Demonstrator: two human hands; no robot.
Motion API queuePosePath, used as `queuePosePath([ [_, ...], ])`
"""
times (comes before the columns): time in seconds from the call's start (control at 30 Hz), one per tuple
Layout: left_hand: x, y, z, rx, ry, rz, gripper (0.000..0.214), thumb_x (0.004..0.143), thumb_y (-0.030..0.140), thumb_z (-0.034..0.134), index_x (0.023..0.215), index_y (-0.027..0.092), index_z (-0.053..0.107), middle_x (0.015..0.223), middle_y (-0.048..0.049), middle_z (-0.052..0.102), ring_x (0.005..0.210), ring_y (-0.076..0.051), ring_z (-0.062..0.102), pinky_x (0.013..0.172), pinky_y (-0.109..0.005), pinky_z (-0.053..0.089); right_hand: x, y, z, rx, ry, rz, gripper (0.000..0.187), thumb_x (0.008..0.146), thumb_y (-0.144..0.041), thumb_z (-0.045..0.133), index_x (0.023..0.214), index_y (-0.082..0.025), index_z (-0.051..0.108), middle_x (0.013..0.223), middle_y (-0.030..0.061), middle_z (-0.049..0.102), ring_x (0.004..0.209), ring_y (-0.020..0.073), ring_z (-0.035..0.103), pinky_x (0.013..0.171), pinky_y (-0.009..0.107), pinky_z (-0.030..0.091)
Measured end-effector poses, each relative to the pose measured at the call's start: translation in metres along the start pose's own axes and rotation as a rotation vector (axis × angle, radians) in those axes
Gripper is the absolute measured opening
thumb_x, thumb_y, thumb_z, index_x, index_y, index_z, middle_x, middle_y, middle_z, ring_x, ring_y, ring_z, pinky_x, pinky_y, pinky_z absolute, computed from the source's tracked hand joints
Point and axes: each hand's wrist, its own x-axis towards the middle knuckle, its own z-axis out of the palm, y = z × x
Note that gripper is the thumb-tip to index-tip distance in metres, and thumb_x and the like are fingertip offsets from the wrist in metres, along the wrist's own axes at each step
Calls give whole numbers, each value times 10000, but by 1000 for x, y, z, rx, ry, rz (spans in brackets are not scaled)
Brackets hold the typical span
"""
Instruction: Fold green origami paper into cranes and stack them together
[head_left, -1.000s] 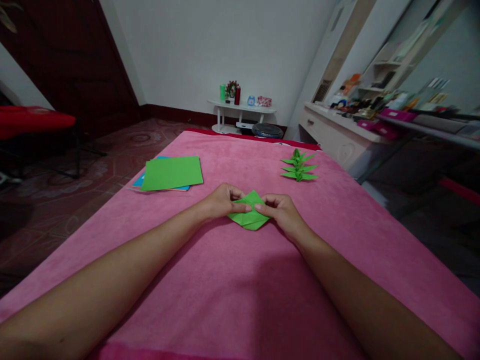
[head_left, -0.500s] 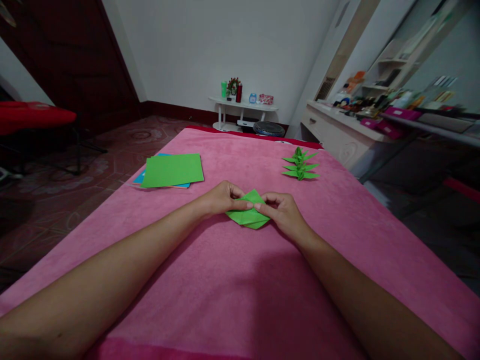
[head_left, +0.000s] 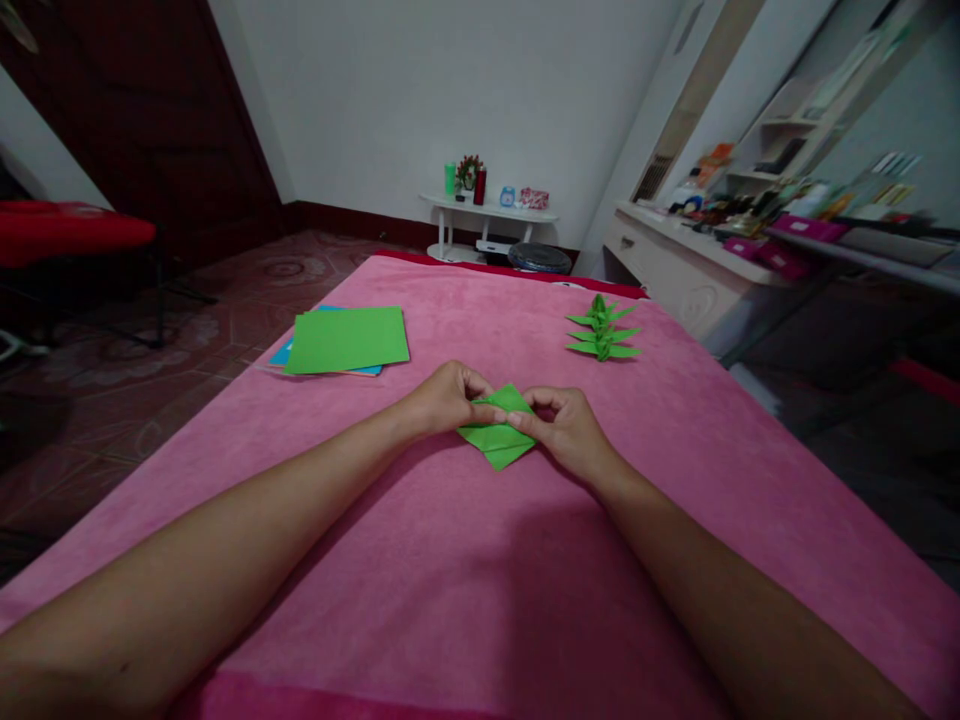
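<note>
A small folded sheet of green origami paper (head_left: pixel 501 446) is held between my two hands over the pink cloth, roughly diamond-shaped with creases across it. My left hand (head_left: pixel 453 398) pinches its left side, thumb lying on top and the other fingers curled behind. On the right side, my right hand (head_left: pixel 562 424) grips it the same way, its thumb tip close to the left thumb. The fingers beneath the paper are partly hidden.
A stack of paper sheets (head_left: pixel 347 339), green over blue, lies at the back left. Several folded green paper figures (head_left: pixel 602 335) stand in a row at the back right. The pink cloth (head_left: pixel 420 580) covers the surface. Beyond it is a white side table (head_left: pixel 495 210).
The paper's near corner has come down into a sharper point, and its outline is narrower. Both hands keep their pinch in nearly the same place.
</note>
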Motion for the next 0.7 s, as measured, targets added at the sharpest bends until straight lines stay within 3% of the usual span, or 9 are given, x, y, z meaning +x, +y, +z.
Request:
queuePosePath([
  [0.23,1,2,1,-97,-15,-36,256,615,358,766,700,120,725,575,-8,632,472,-83,497,491,-208,388,2,0,-2,112,24,46,189,631,-320,742,620,-151,657,570,-20,588,517,109,498,523,238,385],
  [0.33,-1,7,-6,-135,-7,-38,262,645,375,749,724,125,733,652,-34,681,543,-101,563,560,-214,433,3,-1,-6,157,77,57,180,622,-308,746,604,-155,652,567,-22,595,506,103,496,516,234,380],
  [0.5,-6,15,-20,-144,-105,-64,334,608,310,783,894,145,731,830,-55,718,699,-136,635,698,-238,477,4,-1,-10,199,171,68,186,621,-320,746,612,-158,655,554,-21,596,496,106,497,506,234,378],
  [0.7,-5,13,-10,-217,60,-71,212,602,264,791,728,115,709,656,-30,680,584,-105,596,619,-215,465,5,0,-10,226,241,30,213,698,-364,714,661,-166,646,595,-23,586,529,106,498,527,226,383],
])
